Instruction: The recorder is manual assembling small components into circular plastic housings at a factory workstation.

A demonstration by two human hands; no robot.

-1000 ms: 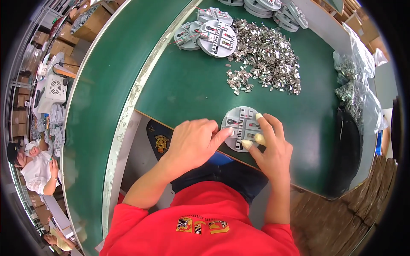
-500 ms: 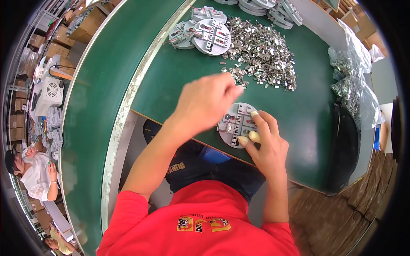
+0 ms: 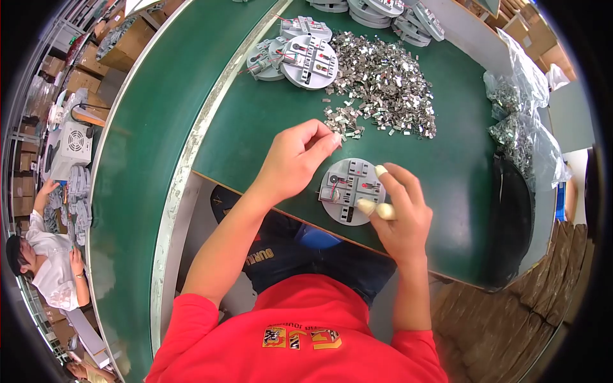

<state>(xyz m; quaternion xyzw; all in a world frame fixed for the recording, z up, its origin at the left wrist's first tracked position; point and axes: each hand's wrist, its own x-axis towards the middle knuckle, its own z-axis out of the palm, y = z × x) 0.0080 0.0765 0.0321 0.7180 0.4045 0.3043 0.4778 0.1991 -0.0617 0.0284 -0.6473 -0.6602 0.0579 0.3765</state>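
On the green table in front of me lies a round grey plastic base (image 3: 345, 180) with raised compartments, dark contact slots, a small motor and red wires. My right hand (image 3: 405, 214) grips its right side, thumb and index finger apart at the rim. Pale finger covers sit on several of its fingertips. Left of the base, above the table, my left hand (image 3: 295, 159) has thumb and index finger pinched together. What is in that pinch is too small to make out. Close beyond those fingertips is a small cluster of metal pieces (image 3: 343, 121).
A large heap of small metal pieces (image 3: 399, 89) spreads behind the base. Similar grey round bases (image 3: 311, 62) are stacked at far left, and more bases (image 3: 418, 24) at the back. Plastic bags of metal parts (image 3: 511, 131) line the right edge. A co-worker (image 3: 54, 268) sits at far left.
My left hand has swung from a blurred position above the base to a pinch beside the small metal cluster. My right hand stays at the base, its thumb shifted slightly toward the rim.
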